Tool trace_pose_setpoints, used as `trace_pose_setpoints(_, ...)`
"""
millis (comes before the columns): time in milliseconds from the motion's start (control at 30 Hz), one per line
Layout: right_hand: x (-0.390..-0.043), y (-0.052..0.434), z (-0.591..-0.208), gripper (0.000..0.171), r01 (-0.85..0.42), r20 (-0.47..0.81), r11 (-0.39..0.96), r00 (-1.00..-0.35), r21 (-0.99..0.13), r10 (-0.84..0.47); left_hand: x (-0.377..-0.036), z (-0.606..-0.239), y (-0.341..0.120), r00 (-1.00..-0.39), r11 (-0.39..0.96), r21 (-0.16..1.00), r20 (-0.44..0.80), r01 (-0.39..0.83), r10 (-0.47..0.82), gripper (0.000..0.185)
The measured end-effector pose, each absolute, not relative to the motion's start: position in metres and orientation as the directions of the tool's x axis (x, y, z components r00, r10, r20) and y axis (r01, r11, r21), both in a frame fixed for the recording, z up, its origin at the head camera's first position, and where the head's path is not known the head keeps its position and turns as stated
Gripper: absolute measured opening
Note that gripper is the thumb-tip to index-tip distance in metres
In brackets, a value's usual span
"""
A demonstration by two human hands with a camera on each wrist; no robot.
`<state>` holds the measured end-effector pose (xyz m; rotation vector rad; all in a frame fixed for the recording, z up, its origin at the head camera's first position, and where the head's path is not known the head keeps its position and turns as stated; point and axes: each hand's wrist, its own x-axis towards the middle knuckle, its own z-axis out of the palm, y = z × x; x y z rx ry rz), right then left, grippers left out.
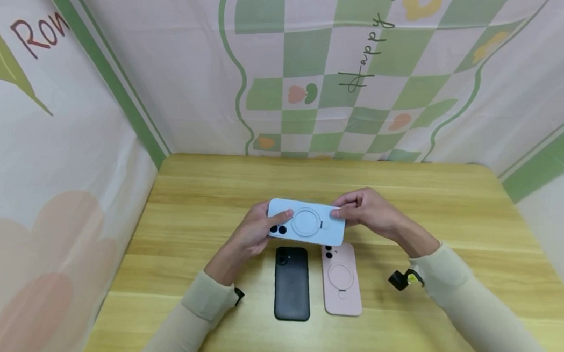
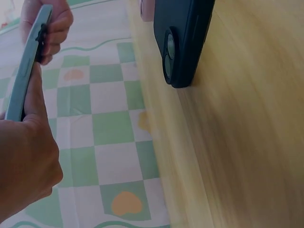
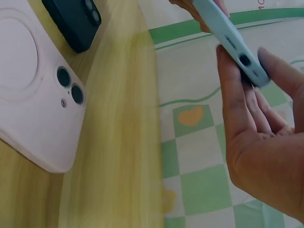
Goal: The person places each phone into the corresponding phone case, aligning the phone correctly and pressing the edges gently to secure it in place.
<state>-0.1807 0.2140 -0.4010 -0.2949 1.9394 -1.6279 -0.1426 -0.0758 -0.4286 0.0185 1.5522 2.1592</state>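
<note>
— Three phones over the wooden surface (image 1: 409, 200): which is in hand?
— The light-blue cased phone (image 1: 307, 222), held above the surface between both hands, near the black phone (image 1: 291, 283) and pink one (image 1: 340, 280).
— Grip?
— Left hand (image 1: 254, 234) and right hand (image 1: 369, 211) each pinch an end; I'd keep thumbs off the ring (image 1: 306, 221).

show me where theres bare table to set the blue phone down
Bare wood lies left of the black phone and right of the pink phone, on the table. Behind both hands is also free. The middle is crowded: the blue phone hangs over both phones.
</note>
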Motion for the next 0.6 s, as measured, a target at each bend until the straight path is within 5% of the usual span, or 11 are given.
trace_pose_setpoints(333, -0.1819, 0.2161, -0.3952, 0.023, 0.131, -0.333, 0.371, -0.761, -0.919, -0.556, -0.1412, -0.4255, -0.0801, -0.865, -0.185, 0.913, -0.258, -0.364, 0.431, 0.034)
trace_pose_setpoints(600, -0.1791, 0.2183, -0.4003, 0.011, 0.181, -0.293, 0.232, -0.659, -0.956, -0.692, -0.1418, -0.4238, -0.0844, -0.850, -0.153, 0.923, -0.247, -0.352, 0.465, 0.031)
